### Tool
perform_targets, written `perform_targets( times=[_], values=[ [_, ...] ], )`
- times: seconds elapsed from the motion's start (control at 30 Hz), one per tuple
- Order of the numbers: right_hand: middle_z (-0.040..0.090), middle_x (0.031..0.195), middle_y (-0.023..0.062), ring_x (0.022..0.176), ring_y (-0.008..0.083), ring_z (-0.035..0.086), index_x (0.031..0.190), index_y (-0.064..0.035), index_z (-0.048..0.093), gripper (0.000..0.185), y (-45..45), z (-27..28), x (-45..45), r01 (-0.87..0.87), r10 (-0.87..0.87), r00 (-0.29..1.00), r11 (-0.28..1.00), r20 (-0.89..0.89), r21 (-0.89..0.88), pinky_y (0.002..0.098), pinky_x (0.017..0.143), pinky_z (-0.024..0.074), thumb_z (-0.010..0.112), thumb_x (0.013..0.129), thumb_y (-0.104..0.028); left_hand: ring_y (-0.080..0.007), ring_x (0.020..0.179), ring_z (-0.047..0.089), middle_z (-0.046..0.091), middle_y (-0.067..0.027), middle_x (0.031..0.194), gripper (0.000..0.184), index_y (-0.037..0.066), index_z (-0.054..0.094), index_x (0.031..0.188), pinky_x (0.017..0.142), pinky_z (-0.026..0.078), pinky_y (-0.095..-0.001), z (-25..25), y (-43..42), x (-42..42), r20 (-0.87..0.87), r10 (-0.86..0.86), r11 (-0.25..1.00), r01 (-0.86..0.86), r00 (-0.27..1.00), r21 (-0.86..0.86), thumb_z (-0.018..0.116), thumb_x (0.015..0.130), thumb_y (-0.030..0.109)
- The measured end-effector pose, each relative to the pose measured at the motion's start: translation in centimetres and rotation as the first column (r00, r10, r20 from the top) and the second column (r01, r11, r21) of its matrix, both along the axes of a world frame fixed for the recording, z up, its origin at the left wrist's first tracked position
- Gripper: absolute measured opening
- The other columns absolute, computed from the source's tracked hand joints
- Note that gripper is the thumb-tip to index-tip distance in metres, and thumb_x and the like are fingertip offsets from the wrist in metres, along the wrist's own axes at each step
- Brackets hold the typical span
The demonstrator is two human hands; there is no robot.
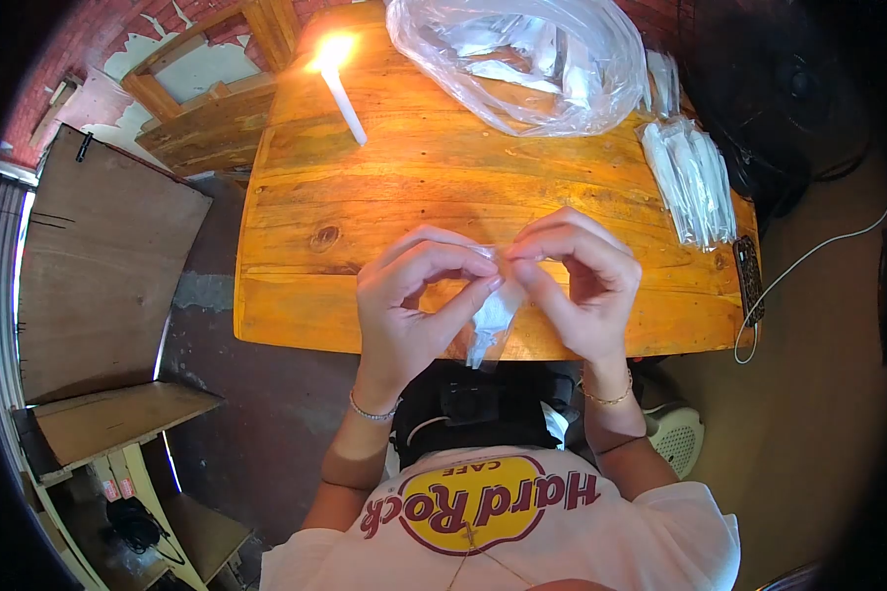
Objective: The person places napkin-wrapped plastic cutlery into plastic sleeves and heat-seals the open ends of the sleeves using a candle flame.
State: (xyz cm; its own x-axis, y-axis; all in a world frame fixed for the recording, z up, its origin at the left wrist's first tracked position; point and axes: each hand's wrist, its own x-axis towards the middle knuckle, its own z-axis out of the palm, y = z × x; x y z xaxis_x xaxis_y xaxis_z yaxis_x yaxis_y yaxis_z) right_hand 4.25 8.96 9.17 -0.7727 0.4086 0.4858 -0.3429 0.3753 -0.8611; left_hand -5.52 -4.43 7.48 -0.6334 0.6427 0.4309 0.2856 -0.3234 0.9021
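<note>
Over the near edge of the wooden table, both hands pinch the top of a small clear plastic pouch [491, 320] with something white inside; its exact kind does not show. My left hand [414, 295] grips the pouch's upper left between thumb and fingertips. On the other side, my right hand [583, 281] has thumb and index finger closed on the upper right corner. The pouch hangs down between the hands, its lower end tapering. Beyond them, a lit white candle [346, 110] stands upright on the table [365, 202].
A large clear plastic bag [508, 116] holding white packets lies at the far side. Several flat packets [690, 187] are piled at the right, near a patterned phone-like object [749, 281] and a white cable [816, 243]. Wooden shelving [118, 419] stands at left.
</note>
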Motion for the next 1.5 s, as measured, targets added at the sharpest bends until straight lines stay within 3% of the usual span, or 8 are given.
perform_targets(
  times=[0.17,0.37,0.6,0.77,1.07,1.17,1.27,1.5],
  values=[
    [0.06,0.089,0.0064,0.081,0.0092,0.059,0.098,0.0037,0.057,0.025,-1.0,-0.2,-0.3,0.038,-0.043,0.999,0.971,-0.018,-0.234,0.0218,0.071,0.048,0.061,0.075,0.011,-0.0147,0.081,0.061,0.058,-0.0096,0.085,0.022,-0.004,0.059,0.088,0.073,0.053,-0.0248,0.0,0.0,0.0,-0.049,0.022,0.999,-0.024,0.999,-0.03,0.065,0.069,-0.014],
    [0.058,0.09,0.0064,0.082,0.0103,0.059,0.102,0.0048,0.054,0.028,-1.0,-0.2,-0.2,0.013,-0.02,0.999,0.974,-0.029,-0.224,0.0225,0.073,0.0479,0.061,0.075,0.011,-0.0134,0.083,0.061,0.061,-0.0081,0.088,0.041,-0.002,0.051,0.108,0.075,0.05,-0.0247,0.7,0.2,0.6,0.189,-0.002,0.999,-0.007,0.982,0.046,0.066,0.071,-0.011],
    [0.059,0.091,0.0067,0.081,0.0101,0.059,0.101,0.0048,0.055,0.027,-1.0,-0.3,-0.3,0.033,-0.042,0.999,0.978,-0.035,-0.208,0.0228,0.072,0.048,0.062,0.076,0.01,-0.0066,0.069,0.054,0.063,-0.0055,0.078,0.012,-0.003,0.064,0.089,0.061,0.042,-0.018,-0.5,-0.1,0.7,0.18,0.101,0.989,-0.079,0.978,-0.126,0.065,0.078,0.0],
    [0.062,0.086,0.0046,0.076,0.0073,0.058,0.099,0.003,0.059,0.023,-1.0,-0.2,-0.9,0.051,-0.016,0.992,0.957,0.125,-0.287,0.0217,0.07,0.0475,0.064,0.077,0.006,-0.0063,0.065,0.053,0.063,-0.0055,0.076,0.009,-0.003,0.066,0.087,0.059,0.042,-0.0178,-0.3,-0.1,0.6,0.092,0.233,0.966,-0.219,0.968,-0.135,0.065,0.078,0.001],
    [0.063,0.081,0.0045,0.07,0.0072,0.058,0.087,0.0011,0.063,0.012,-1.7,-0.7,-3.3,0.092,-0.075,0.995,0.926,0.058,-0.366,0.0203,0.062,0.0451,0.067,0.076,-0.002,-0.0038,0.062,0.05,0.061,-0.0018,0.072,0.009,-0.004,0.066,0.086,0.055,0.038,-0.0166,0.5,-0.8,-0.9,0.05,0.298,0.949,-0.29,0.953,-0.128,0.066,0.078,0.001],
    [0.062,0.076,0.006,0.068,0.0114,0.058,0.082,0.0002,0.064,0.009,-1.9,1.7,-4.1,0.092,-0.099,0.994,0.985,0.039,0.145,0.0229,0.059,0.0444,0.067,0.074,-0.002,-0.01,0.067,0.059,0.063,-0.0079,0.072,0.008,-0.004,0.065,0.084,0.061,0.045,-0.0211,0.4,-1.5,-1.4,-0.022,0.281,0.944,-0.281,0.959,-0.173,0.065,0.077,0.0],
    [0.06,0.074,0.0072,0.069,0.0152,0.058,0.081,0.0003,0.065,0.01,-0.8,1.6,-4.0,-0.104,0.082,0.986,0.983,0.142,0.154,0.0248,0.059,0.0434,0.067,0.072,-0.002,-0.0105,0.065,0.06,0.064,-0.0087,0.072,0.009,-0.004,0.066,0.084,0.06,0.045,-0.0212,0.6,-1.7,-1.2,-0.048,0.246,0.943,-0.251,0.968,-0.217,0.065,0.076,0.001],
    [0.062,0.075,0.0064,0.068,0.0105,0.057,0.082,0.0014,0.066,0.008,1.3,1.1,-2.9,-0.024,0.014,0.974,0.999,0.225,0.042,0.0217,0.062,0.0439,0.066,0.075,-0.003,-0.0067,0.065,0.057,0.064,-0.0072,0.073,0.005,-0.005,0.065,0.081,0.056,0.042,-0.018,0.6,-1.8,-0.9,-0.016,0.273,0.948,-0.272,0.962,-0.163,0.065,0.078,-0.001]
  ],
)
